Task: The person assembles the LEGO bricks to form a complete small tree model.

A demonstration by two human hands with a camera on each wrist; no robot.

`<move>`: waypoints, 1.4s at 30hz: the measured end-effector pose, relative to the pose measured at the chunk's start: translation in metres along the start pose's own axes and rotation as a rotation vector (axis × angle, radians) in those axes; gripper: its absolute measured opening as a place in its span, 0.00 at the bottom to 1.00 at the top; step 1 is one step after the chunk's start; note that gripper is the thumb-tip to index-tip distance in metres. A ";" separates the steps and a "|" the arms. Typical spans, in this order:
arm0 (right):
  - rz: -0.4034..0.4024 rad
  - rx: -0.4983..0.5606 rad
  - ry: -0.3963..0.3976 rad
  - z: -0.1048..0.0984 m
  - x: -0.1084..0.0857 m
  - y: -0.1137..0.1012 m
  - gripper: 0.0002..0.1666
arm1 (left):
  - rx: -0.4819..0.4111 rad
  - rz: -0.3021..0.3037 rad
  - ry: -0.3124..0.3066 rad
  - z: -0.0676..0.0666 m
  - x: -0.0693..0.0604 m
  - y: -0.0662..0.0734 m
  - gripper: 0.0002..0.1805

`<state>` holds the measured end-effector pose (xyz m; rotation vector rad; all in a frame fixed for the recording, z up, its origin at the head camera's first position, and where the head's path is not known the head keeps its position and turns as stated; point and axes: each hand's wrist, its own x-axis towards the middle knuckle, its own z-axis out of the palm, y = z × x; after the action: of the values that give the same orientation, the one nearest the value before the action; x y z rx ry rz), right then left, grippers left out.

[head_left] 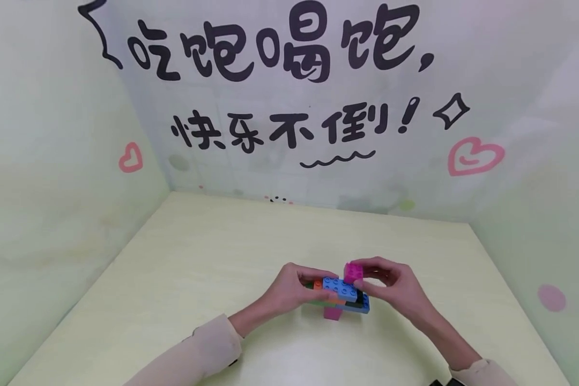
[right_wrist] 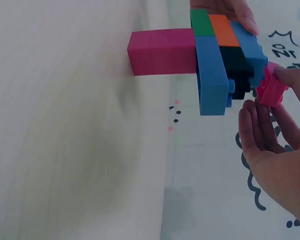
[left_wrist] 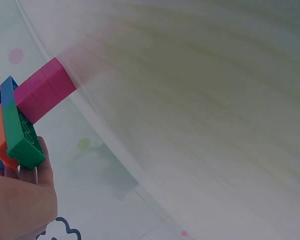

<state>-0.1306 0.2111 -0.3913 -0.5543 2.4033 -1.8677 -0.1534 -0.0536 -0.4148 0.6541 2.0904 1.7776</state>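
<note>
My left hand grips the left part of a toy building-block model made of stacked bricks. Its layers show a green brick, an orange brick, a black brick and a light blue brick on top, with another blue brick lower down. A magenta column of bricks sticks out from the underside. Between thumb and fingers, my right hand pinches a pink brick at the light blue brick's studs. The pink brick looks tilted; whether it is joined on, I cannot tell.
Under the hands lies a pale yellow table. Printed walls enclose it at the back, left and right, with black lettering and pink hearts. Light sleeves cover both forearms near the front.
</note>
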 end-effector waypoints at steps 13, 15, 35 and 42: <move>-0.143 0.022 -0.037 0.021 -0.003 -0.003 0.19 | 0.021 0.014 0.001 -0.002 -0.001 -0.002 0.21; -0.162 0.008 -0.041 0.022 -0.003 -0.004 0.20 | 0.014 0.022 0.000 -0.002 0.000 -0.002 0.21; -0.172 -0.212 -0.059 0.021 0.000 -0.014 0.20 | 0.017 0.057 0.013 -0.003 0.001 0.004 0.20; -0.185 -0.204 -0.065 0.023 0.001 -0.015 0.19 | 0.036 0.167 0.046 -0.002 0.001 0.019 0.15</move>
<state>-0.1217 0.1869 -0.3834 -0.8651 2.5958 -1.6435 -0.1529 -0.0523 -0.3954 0.8267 2.1590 1.8623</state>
